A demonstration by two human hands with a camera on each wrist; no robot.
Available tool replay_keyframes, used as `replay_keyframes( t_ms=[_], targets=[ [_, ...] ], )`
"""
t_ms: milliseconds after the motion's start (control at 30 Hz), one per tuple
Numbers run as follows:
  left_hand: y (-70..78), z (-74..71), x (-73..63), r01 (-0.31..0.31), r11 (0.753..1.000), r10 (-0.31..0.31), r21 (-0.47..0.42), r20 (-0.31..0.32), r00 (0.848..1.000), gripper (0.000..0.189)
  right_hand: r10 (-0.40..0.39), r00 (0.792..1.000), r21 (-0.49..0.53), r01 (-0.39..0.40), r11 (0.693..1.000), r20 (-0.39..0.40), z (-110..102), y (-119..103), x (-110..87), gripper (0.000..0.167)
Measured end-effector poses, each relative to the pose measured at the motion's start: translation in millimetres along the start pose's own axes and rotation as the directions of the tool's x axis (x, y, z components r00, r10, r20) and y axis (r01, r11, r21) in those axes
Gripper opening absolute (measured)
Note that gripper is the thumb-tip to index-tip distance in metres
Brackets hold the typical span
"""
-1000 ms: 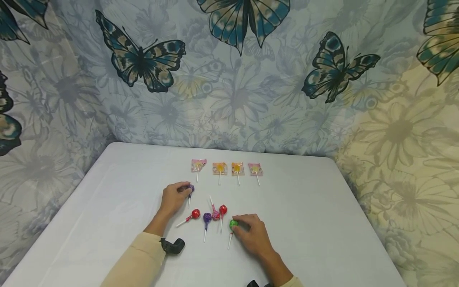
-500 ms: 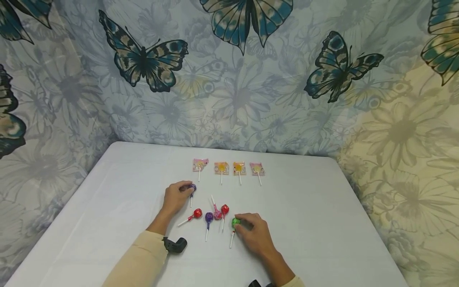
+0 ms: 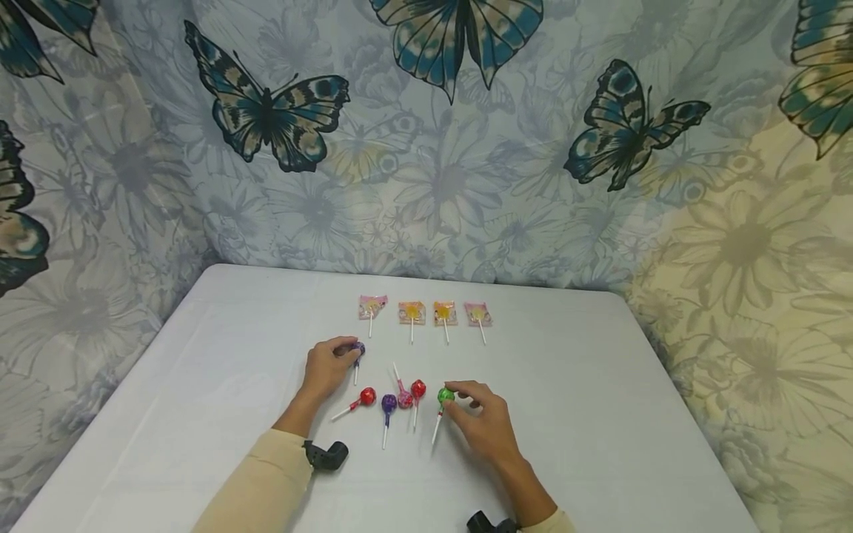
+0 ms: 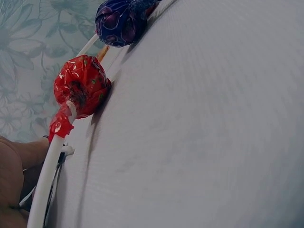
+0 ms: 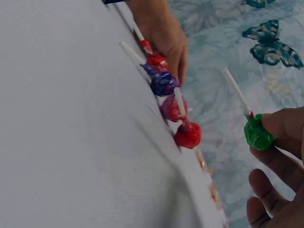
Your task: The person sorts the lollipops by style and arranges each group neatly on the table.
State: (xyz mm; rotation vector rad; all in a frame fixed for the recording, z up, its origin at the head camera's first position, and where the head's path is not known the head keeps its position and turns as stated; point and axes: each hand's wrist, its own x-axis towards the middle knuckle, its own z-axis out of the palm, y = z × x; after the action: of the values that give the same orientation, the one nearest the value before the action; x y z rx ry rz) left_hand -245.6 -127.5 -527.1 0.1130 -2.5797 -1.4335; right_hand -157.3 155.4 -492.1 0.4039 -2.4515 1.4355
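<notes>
My right hand [image 3: 485,422] pinches a green lollipop [image 3: 446,395] by its wrapped head between thumb and forefinger. In the right wrist view the green lollipop [image 5: 259,135] hangs over the table with its stick pointing up and left. My left hand [image 3: 328,366] holds a purple lollipop [image 3: 360,348] by the head, stick toward me. Between the hands lie a red lollipop [image 3: 367,397], another purple lollipop [image 3: 389,403], a pink lollipop [image 3: 404,400] and a second red lollipop [image 3: 417,388]. The left wrist view shows a red lollipop [image 4: 81,86] close up.
Along the far part of the white table [image 3: 566,370] lies a row of flat lollipops in clear wrappers, two pinkish [image 3: 372,306] and two orange [image 3: 412,312]. A butterfly-patterned wall covering [image 3: 446,185] rises behind the table edge.
My right hand has lifted the green lollipop and moved it slightly away from me and to the right. My left hand stays at the purple lollipop.
</notes>
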Motion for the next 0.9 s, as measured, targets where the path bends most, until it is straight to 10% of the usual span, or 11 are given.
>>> replay_keyframes(
  t_ms=[567,900],
  targets=[
    [6.2,-3.1,1.5,-0.009,1.000,0.008,0.013,0.021,1.000,0.027,-0.223,0.974,0.000,0.223,0.975,-0.034,-2,-28,42.3,0.025],
    [2.2,-1.5,-5.4,-0.013,1.000,0.013,0.022,0.015,1.000,0.028,-0.161,0.986,0.060,0.159,0.985,0.032,12,-38,61.0,0.026]
  ],
)
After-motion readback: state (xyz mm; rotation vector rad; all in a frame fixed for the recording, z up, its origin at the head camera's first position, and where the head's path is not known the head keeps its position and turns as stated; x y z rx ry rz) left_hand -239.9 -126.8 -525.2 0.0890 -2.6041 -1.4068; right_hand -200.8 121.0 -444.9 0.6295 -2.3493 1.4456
